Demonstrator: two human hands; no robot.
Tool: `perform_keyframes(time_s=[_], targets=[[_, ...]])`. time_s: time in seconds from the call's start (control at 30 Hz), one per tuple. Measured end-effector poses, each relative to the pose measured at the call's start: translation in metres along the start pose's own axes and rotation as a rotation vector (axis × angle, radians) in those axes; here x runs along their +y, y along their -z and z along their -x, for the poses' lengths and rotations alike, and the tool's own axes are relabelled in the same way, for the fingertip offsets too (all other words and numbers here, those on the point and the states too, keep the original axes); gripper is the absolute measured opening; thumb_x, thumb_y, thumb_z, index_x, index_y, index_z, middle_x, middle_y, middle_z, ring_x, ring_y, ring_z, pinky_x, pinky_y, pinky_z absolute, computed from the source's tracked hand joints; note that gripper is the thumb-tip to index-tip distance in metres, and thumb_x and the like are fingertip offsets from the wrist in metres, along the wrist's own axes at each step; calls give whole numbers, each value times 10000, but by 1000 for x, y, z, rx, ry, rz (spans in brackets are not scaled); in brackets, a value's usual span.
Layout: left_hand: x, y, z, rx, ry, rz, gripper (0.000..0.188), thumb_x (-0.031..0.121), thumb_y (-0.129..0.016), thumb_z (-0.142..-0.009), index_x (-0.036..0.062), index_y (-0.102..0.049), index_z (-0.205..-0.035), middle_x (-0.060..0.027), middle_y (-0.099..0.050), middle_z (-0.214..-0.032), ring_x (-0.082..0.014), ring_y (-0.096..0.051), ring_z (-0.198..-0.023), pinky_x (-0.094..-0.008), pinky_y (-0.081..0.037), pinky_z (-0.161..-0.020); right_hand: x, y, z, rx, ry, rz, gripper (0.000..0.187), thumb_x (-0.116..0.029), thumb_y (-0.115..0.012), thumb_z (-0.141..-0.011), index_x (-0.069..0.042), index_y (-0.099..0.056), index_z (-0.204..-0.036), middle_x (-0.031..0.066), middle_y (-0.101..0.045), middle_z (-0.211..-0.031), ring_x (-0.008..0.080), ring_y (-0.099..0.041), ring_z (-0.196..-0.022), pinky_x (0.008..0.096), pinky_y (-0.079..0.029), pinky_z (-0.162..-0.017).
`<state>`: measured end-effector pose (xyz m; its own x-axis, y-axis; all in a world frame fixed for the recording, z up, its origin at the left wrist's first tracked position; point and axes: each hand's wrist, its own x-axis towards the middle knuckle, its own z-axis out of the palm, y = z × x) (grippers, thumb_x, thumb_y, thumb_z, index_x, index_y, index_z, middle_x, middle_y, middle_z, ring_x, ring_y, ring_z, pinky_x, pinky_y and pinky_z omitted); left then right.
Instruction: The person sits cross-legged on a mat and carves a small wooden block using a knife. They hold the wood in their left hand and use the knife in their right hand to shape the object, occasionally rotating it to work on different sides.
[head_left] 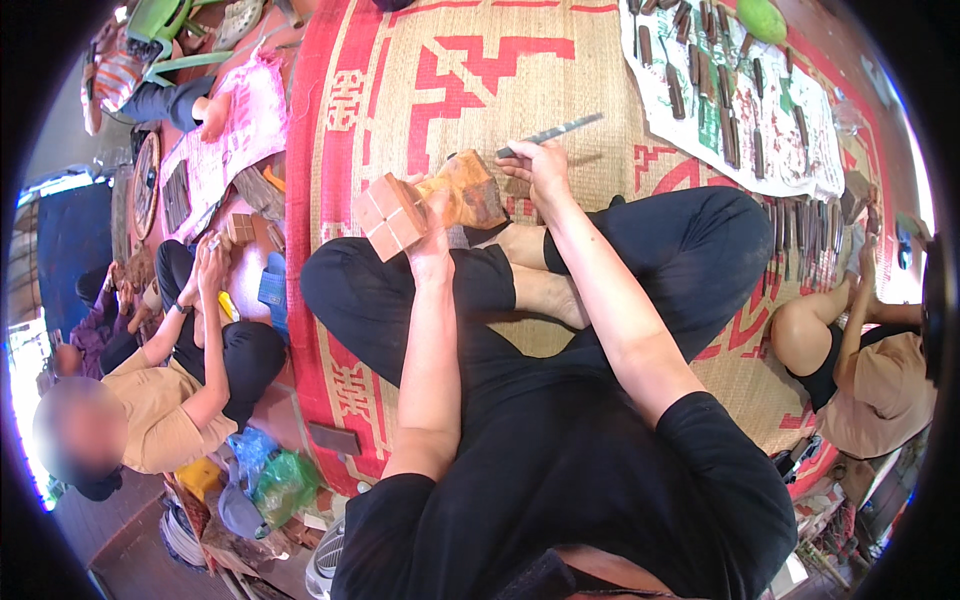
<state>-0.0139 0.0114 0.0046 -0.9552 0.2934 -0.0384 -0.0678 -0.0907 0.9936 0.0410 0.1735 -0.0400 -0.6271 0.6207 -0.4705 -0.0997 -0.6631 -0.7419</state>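
Observation:
My left hand (432, 235) is closed round a reddish-brown wooden block (390, 216), whose faces are split by pale cross-shaped grooves. Behind the hand, a rough yellow-brown chunk of wood (475, 190) sits on the woven mat, close to the block; whether they touch I cannot tell. My right hand (542, 175) is raised just to the right of the chunk. Its fingers grip one end of a slim grey bar-like tool (572, 128), which points up and to the right. The tool's exact kind is not clear.
Many dark-handled tools lie on a white cloth (745, 120) at the far right, with more in a row (805, 235) below it. A green fruit (762, 20) sits beside them. People work on both sides; one at left holds another grooved block (241, 228). A dark flat bar (334, 439) lies left.

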Motion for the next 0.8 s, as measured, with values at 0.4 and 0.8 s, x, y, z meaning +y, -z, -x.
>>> perform_keyframes(time_s=[0.4, 0.8], targets=[[16, -8, 6, -12, -13, -41, 481, 26, -689, -776, 61, -472, -1203, -75, -539, -1133, -175, -521, -1064, -347, -440, -923, -1, 5, -4, 41, -29, -67, 133, -111, -689, -760, -26, -635, -846, 82, -671, -787, 154, -642, -665, 248, -497, -580], [13, -6, 7, -28, -7, -38, 460, 25, -682, -781, 50, -478, -1192, -86, -550, -1120, -179, -530, -1057, -346, -439, -927, 2, 7, -13, 12, -45, 6, 122, -121, -639, -809, -11, -627, -860, 94, -683, -834, 172, -669, -733, 258, -524, -635]])
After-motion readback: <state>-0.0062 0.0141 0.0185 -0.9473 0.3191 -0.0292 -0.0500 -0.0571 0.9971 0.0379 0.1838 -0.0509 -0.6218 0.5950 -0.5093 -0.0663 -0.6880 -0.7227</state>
